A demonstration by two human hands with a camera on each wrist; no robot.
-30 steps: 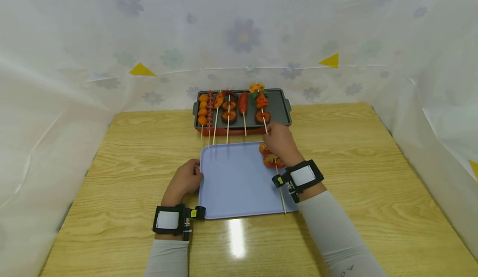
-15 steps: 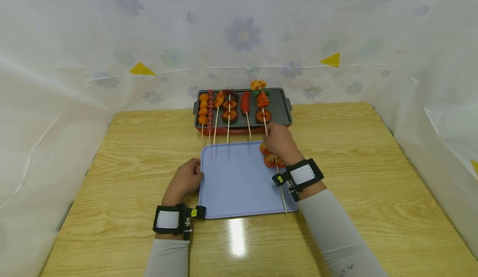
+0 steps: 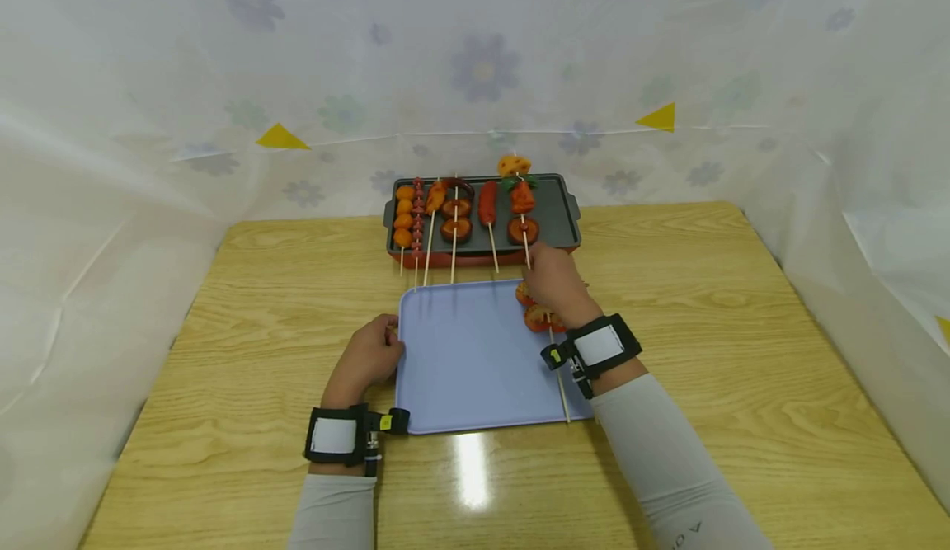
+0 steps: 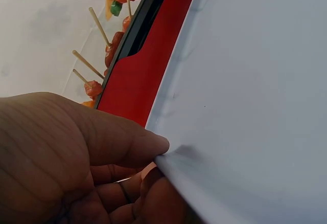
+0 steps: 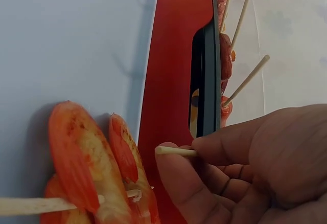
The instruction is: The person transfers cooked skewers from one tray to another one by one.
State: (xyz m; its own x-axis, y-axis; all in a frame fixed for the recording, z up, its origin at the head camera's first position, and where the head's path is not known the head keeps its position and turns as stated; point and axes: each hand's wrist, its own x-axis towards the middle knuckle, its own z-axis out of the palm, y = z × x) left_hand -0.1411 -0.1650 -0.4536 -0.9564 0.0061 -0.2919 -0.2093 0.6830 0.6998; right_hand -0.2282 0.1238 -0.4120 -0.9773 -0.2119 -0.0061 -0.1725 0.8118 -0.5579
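My left hand [image 3: 369,350] pinches the left rim of a lavender tray [image 3: 460,360], its thumb [image 4: 138,144] on top and fingers curled beneath. My right hand [image 3: 560,282] pinches, between thumb and forefinger, the stick end [image 5: 173,151] of a mixed skewer [image 3: 523,197]. That skewer carries a yellow piece, green leaf, an orange-red chunk and a brown round slice. Its food overlaps the right part of a dark grill pan [image 3: 552,212]. On the tray's right side lies a skewer of red-edged, browned yellowish pieces [image 3: 539,317], partly hidden under the right hand and wrist.
Left of the held skewer, the pan bears a red sausage skewer [image 3: 487,202], brown round slices [image 3: 456,230], an orange-brown piece [image 3: 435,198], thin red pieces [image 3: 417,220] and orange balls [image 3: 403,218]. Several sticks overhang its front. A patterned curtain [image 3: 482,72] stands behind the wooden table [image 3: 705,327].
The sausage skewer's stick end has swung slightly right. The mixed skewer has shifted a little up and right at its far end. Both hands have stayed nearly still.
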